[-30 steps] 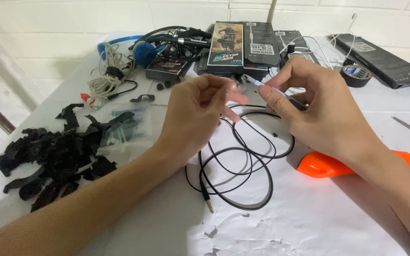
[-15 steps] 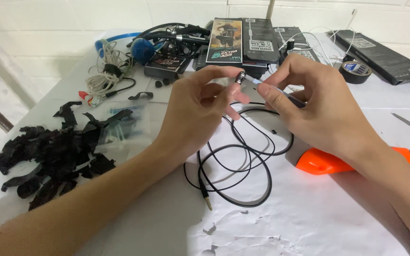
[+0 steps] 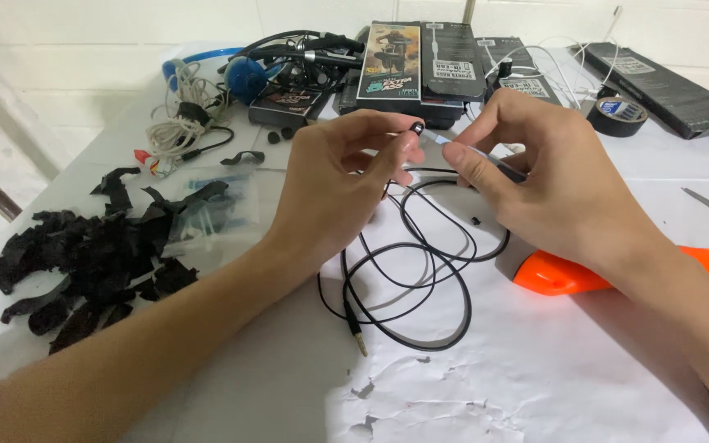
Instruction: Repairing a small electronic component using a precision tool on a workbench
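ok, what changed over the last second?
The left hand and right hand have drawn slightly apart; the left now pinches a small black earbud raised at its fingertips. The right keeps its pinch near the cable. The cable loops, orange-handled tool and black scraps stayed put.

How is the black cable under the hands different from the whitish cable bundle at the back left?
The black cable lies in loose, open loops; the whitish cable bundle is a tight tangle. The black one runs up to the left hand, which pinches its end; the whitish one lies untouched. Both rest on the white table.
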